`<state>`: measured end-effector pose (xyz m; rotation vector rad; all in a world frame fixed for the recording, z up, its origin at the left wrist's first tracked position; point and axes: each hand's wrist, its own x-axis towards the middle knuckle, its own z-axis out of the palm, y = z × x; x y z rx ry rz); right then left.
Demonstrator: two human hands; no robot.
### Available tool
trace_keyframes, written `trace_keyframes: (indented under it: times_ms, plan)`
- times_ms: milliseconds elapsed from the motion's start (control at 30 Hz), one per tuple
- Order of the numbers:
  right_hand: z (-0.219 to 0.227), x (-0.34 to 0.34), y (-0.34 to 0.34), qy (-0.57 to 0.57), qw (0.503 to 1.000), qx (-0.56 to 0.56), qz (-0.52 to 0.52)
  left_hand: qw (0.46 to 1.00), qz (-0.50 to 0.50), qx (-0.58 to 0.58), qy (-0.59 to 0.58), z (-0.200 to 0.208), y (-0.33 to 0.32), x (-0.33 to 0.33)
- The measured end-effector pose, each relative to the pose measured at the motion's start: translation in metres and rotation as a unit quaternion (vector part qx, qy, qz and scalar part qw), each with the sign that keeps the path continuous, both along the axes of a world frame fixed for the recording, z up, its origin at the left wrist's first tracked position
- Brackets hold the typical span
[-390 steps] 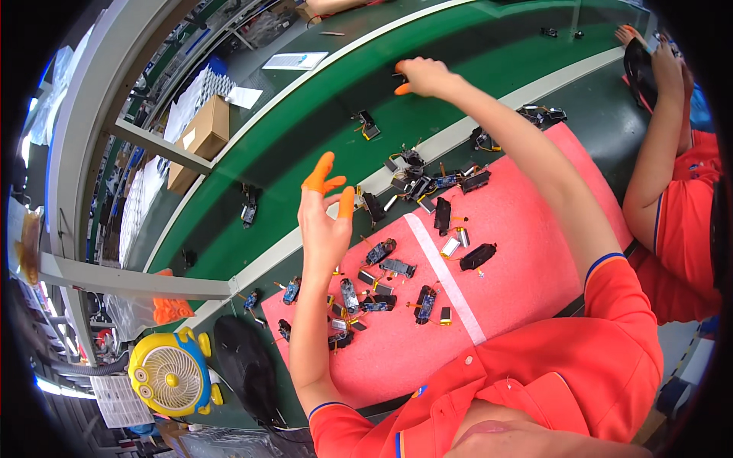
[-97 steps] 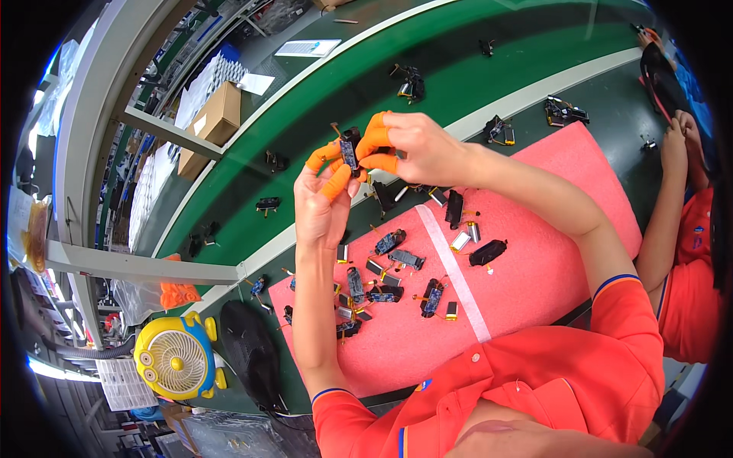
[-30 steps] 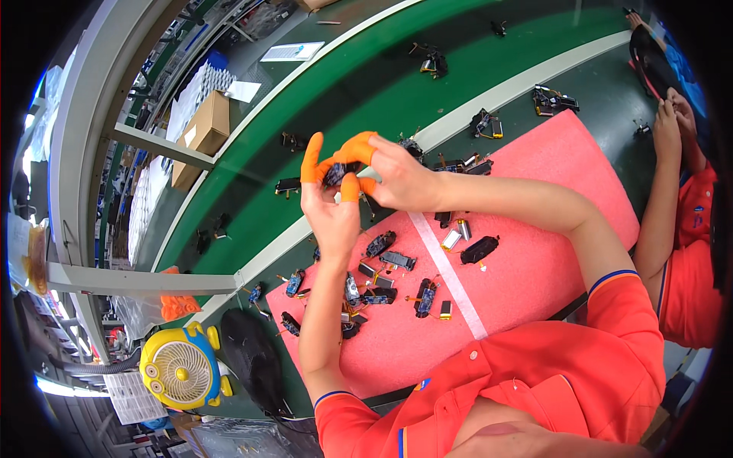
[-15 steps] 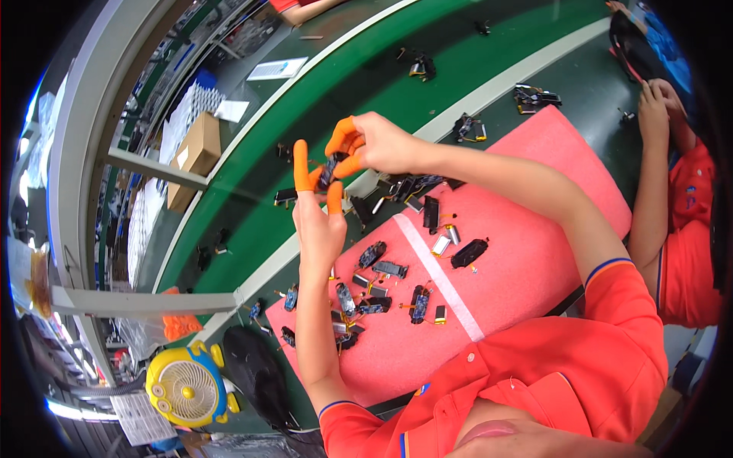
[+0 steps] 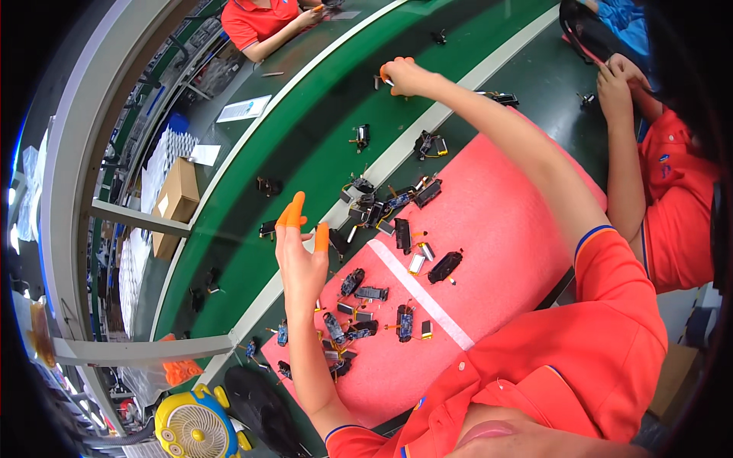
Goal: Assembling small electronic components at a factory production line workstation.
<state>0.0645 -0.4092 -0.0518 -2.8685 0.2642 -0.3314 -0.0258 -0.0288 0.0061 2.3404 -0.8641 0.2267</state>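
Observation:
My right hand (image 5: 408, 78), in orange finger covers, reaches out over the green belt (image 5: 321, 156). Its fingers are closed round a small electronic assembly (image 5: 377, 82), of which only slim pale and grey bits show. My left hand (image 5: 304, 259), also in orange finger covers, hangs open above the belt's near rail, thumb and fingers apart with nothing between them. Another small black electronic assembly (image 5: 361, 137) lies on the belt between the hands. Several circuit boards with wires and batteries lie on the pink foam mat (image 5: 504, 252), including a black oval casing (image 5: 446, 266).
A heap of boards and batteries (image 5: 374, 208) straddles the mat's far edge near the rail (image 5: 450, 114). A yellow fan (image 5: 197, 427) and a black bag (image 5: 259, 408) stand at lower left. Co-workers sit at right (image 5: 672, 191) and across the belt (image 5: 263, 30).
My hands were together over a small board and have parted. The right moved away to the far right; the left is open. An assembly now shows on the belt where the right hand was.

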Motion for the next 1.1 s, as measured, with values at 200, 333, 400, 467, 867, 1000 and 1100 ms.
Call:
trace_keyframes:
  times_ms: [200, 333, 400, 467, 867, 1000, 1100]
  plan:
    - [0.050, -0.102, 0.028, 0.116, 0.990, 0.065, 0.042, 1.000, -0.004, 0.026, 0.007, 0.010, 0.008, 0.005]
    - [0.065, -0.124, 0.031, 0.155, 0.987, 0.004, 0.029, 0.997, 0.041, 0.053, 0.026, 0.026, 0.024, 0.015]
    - [0.073, -0.112, 0.053, 0.143, 0.988, -0.038, 0.040, 0.995, 0.073, 0.045, 0.048, 0.033, 0.036, 0.021]
    - [0.082, -0.076, 0.101, 0.093, 0.985, -0.075, 0.121, 0.992, 0.101, 0.051, 0.051, 0.036, 0.050, 0.025]
    - [0.007, 0.083, 0.268, -0.049, 0.989, 0.117, 0.077, 0.988, 0.102, 0.089, -0.068, 0.003, 0.058, 0.050]
    - [0.053, 0.027, 0.258, -0.082, 0.920, 0.144, 0.354, 0.985, 0.112, 0.025, -0.132, -0.005, 0.058, 0.051]
    - [0.076, -0.034, 0.245, -0.103, 0.895, 0.168, 0.401, 0.979, 0.115, -0.010, -0.169, 0.001, 0.042, 0.046]
